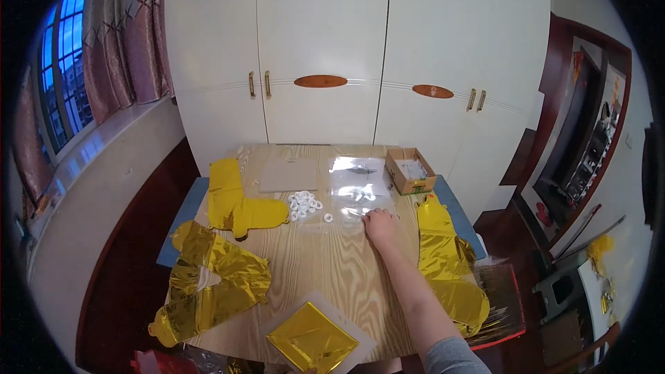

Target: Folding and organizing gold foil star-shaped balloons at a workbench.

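A white cupboard (325,28) spans the upper middle of the frame, above a wooden table (346,263) bearing flat gold balloons (242,277) at left and right. Clear plastic bags (357,183) lie just right of centre, a folded gold foil square (312,336) at bottom centre, a cardboard box (410,185) beyond the bags' right side. The right hand (380,224) touches the bags' near edge, grip unclear; the left hand (311,371) barely shows at the bottom edge, its hold impossible to tell; small white rings (303,203) pile near centre.

The lower edge crops the folded gold foil (313,336), and the grip of the right hand (381,223) is unclear
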